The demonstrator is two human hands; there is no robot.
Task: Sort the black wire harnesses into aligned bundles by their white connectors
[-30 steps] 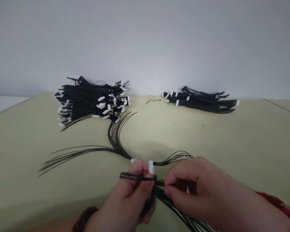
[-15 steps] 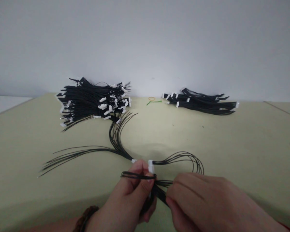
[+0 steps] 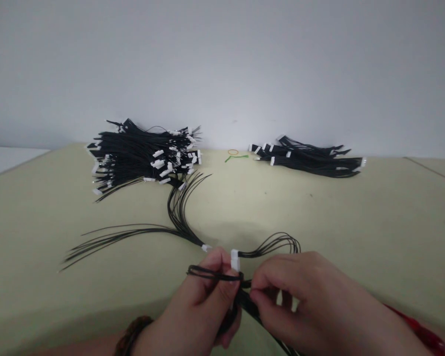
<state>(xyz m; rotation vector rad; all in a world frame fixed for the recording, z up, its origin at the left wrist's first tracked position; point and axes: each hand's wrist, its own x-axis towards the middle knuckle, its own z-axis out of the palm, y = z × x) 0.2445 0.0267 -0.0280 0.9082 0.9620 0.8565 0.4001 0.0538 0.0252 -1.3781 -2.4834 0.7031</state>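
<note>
My left hand is closed round a black wire harness near its white connector. A loop of thin black wire sticks out leftward over my left thumb, and more wires arc away to the right from the connector. Thumb and forefinger of my right hand pinch together at the black wires just right of my left fingertips. From behind the left fingers, a second white connector shows, with loose black wires fanning out to the left and upward. What lies inside the left palm is hidden.
A large heap of black wire harnesses with white connectors lies at the back left. At the back right is a smaller pile of harnesses. Between them lie a yellow rubber band and a green strip. A wall rises behind the table.
My right hand has shifted from a fuller grasp to a fingertip pinch nearer my left fingers. More of the harness shows beneath it. The left hand has barely moved.
</note>
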